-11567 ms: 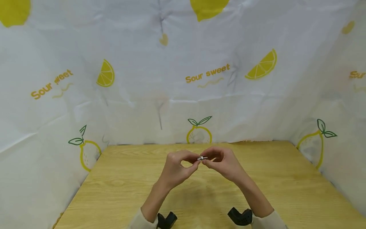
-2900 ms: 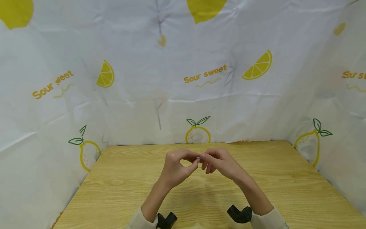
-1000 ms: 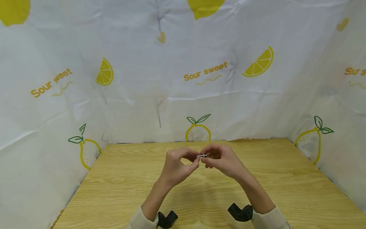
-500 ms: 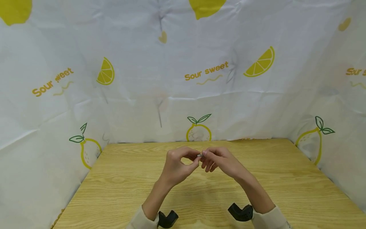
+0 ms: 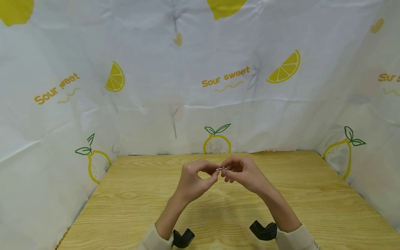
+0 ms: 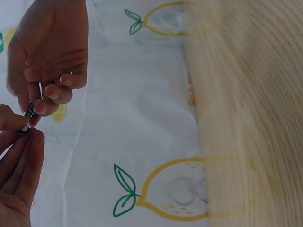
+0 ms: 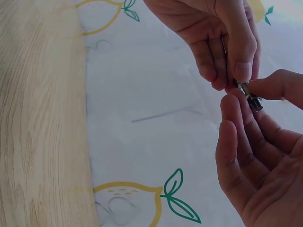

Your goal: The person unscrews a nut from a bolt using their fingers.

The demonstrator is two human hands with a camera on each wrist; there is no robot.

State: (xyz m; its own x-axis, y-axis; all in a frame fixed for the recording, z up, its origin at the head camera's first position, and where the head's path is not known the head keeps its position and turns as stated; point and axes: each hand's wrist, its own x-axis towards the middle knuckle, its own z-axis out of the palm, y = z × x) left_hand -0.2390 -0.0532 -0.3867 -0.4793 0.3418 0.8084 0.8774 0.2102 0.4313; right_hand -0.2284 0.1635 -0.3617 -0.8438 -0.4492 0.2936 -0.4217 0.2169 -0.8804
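Observation:
Both hands meet at a small metal bolt (image 5: 218, 169), held above the table. My left hand (image 5: 193, 178) pinches its left end between thumb and fingertips. At its right part sits a nut (image 5: 223, 168), which the thumb and index finger of my right hand (image 5: 245, 174) pinch. The right wrist view shows dark thread on the bolt (image 7: 256, 104) sticking out past the right thumb. In the left wrist view the fingertips hide most of the bolt (image 6: 27, 120). The other fingers of my right hand (image 6: 54, 42) hang loosely curled.
A wooden table (image 5: 140, 215) lies below the hands. A white sheet (image 5: 156, 69) printed with lemons walls it at the back and both sides. Black wrist mounts (image 5: 264, 231) sit at both cuffs.
My right thumb has dropped from over the bolt to below it, and the fingers have turned, so more of the bolt and nut shows. The left hand keeps its hold, almost still.

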